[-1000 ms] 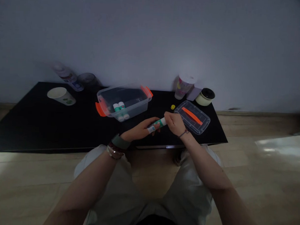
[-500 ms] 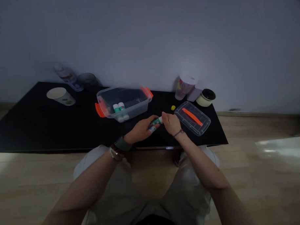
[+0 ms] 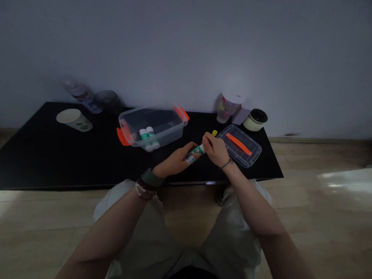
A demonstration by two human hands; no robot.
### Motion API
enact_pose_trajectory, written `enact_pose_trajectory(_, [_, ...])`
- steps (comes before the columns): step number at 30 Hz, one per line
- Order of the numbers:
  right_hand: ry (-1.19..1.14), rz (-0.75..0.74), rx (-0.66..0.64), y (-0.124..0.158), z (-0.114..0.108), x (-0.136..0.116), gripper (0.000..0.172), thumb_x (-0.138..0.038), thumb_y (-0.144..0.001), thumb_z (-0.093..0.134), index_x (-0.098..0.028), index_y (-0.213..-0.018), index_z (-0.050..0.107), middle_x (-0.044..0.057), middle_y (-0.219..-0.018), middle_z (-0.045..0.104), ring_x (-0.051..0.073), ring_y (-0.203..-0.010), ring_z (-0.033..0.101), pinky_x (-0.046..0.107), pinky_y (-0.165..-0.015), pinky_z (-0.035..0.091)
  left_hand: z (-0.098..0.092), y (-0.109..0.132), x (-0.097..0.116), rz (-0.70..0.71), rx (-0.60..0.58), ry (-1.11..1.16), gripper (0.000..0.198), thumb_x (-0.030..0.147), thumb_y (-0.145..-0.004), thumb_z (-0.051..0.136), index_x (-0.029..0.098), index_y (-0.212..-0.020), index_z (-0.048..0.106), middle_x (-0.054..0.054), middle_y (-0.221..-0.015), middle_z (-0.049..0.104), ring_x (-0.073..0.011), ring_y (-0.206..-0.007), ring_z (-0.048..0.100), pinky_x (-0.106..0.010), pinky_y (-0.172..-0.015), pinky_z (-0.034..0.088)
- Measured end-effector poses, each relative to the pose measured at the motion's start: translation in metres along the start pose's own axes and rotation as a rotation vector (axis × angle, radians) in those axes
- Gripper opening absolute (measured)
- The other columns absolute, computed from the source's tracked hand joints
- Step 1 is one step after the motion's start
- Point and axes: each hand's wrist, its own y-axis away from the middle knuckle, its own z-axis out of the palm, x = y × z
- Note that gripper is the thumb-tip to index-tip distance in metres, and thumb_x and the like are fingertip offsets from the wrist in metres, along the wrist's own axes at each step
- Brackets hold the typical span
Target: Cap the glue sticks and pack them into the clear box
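My left hand (image 3: 175,161) is wrapped round a green and white glue stick (image 3: 195,154) above the front of the black table. The closed fingers of my right hand (image 3: 215,149) grip the white upper end of the same stick. To the left stands a clear plastic box (image 3: 170,135) with orange latches, and two similar green and white sticks (image 3: 148,134) lie inside it. Just beyond my right hand is a small yellow cap (image 3: 214,132). The clear lid (image 3: 249,160) with an orange handle rests flat to the right.
A paper cup (image 3: 73,119), a bottle (image 3: 83,98) and a dark round container (image 3: 109,101) are at the back left of the black table (image 3: 66,164). At the back right stand a patterned cup (image 3: 228,107), a pale box (image 3: 242,113) and a cream pot (image 3: 254,123).
My right hand has shifted slightly and turned at the stick's upper end, coming nearer the yellow cap. More of the stick's label shows between my hands.
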Motion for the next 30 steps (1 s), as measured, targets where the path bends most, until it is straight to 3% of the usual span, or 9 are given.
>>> enact_pose_trajectory(4, [0.057,0.146,0.043,-0.005,0.012,0.008,0.030,-0.032,-0.098,0.043,-0.024,-0.069,0.043,0.000,-0.060,0.044,0.016,-0.055,0.042,0.030,-0.058,0.024,0.009,-0.002,-0.004,-0.058,0.118,-0.309,0.028,0.042,-0.094,0.054,0.022,-0.113,0.054,-0.007,-0.096,0.067,-0.0232,-0.083,0.065,-0.031,-0.072,0.045])
enact_pose_trajectory(6, [0.000,0.195,0.043,-0.005,0.015,0.012,0.037,-0.039,-0.100,0.042,-0.024,-0.066,0.041,0.000,-0.060,0.045,0.016,-0.056,0.043,0.030,-0.057,0.025,0.011,-0.003,-0.005,-0.086,0.120,-0.348,0.027,0.043,-0.094,0.054,0.023,-0.112,0.054,-0.007,-0.094,0.067,-0.0242,-0.084,0.066,-0.031,-0.072,0.044])
enact_pose_trajectory(9, [-0.162,0.177,0.006,-0.003,0.013,0.012,0.044,-0.053,-0.100,0.040,-0.024,-0.067,0.042,-0.001,-0.060,0.045,0.015,-0.057,0.045,0.029,-0.057,0.029,0.007,-0.003,-0.005,-0.089,0.050,-0.129,0.028,0.048,-0.097,0.046,0.022,-0.106,0.052,-0.004,-0.085,0.064,-0.0204,-0.075,0.063,-0.031,-0.071,0.045])
enact_pose_trajectory(12, [-0.303,0.059,-0.034,0.000,0.006,0.010,0.041,-0.059,-0.098,0.043,-0.023,-0.080,0.054,-0.001,-0.069,0.051,0.015,-0.064,0.048,0.028,-0.060,0.035,-0.001,-0.003,-0.003,-0.067,-0.001,0.164,0.039,0.058,-0.098,0.040,0.021,-0.097,0.050,-0.002,-0.081,0.061,-0.0157,-0.070,0.058,-0.028,-0.069,0.046])
enact_pose_trajectory(16, [-0.396,-0.009,-0.068,0.002,-0.001,0.007,0.039,-0.060,-0.095,0.049,-0.022,-0.091,0.060,0.000,-0.077,0.056,0.015,-0.068,0.049,0.027,-0.062,0.037,-0.005,-0.001,-0.001,-0.041,-0.017,0.244,0.042,0.062,-0.095,0.046,0.020,-0.097,0.051,-0.002,-0.084,0.061,-0.0139,-0.072,0.056,-0.027,-0.070,0.046])
enact_pose_trajectory(21, [-0.320,0.007,-0.074,0.001,-0.003,0.006,0.035,-0.056,-0.093,0.055,-0.022,-0.088,0.060,-0.003,-0.070,0.053,0.013,-0.063,0.044,0.026,-0.060,0.034,0.001,0.001,-0.003,-0.029,0.114,-0.058,0.028,0.045,-0.096,0.051,0.021,-0.108,0.052,-0.005,-0.094,0.065,-0.0185,-0.080,0.061,-0.031,-0.076,0.046])
enact_pose_trajectory(26, [-0.160,0.151,0.030,-0.001,0.009,0.010,0.041,-0.057,-0.093,0.055,-0.022,-0.071,0.051,-0.004,-0.059,0.046,0.012,-0.057,0.043,0.026,-0.057,0.031,0.011,0.000,-0.006,-0.096,0.194,-0.448,0.032,0.041,-0.095,0.053,0.020,-0.118,0.053,-0.012,-0.102,0.067,-0.0291,-0.095,0.066,-0.034,-0.077,0.045])
enact_pose_trajectory(30, [-0.167,0.154,0.005,0.001,0.011,0.010,0.039,-0.056,-0.094,0.053,-0.022,-0.074,0.054,-0.004,-0.060,0.048,0.012,-0.056,0.045,0.026,-0.058,0.032,0.009,0.000,-0.006,-0.128,0.122,-0.336,0.030,0.046,-0.096,0.049,0.021,-0.113,0.051,-0.009,-0.093,0.068,-0.0260,-0.083,0.066,-0.032,-0.072,0.045])
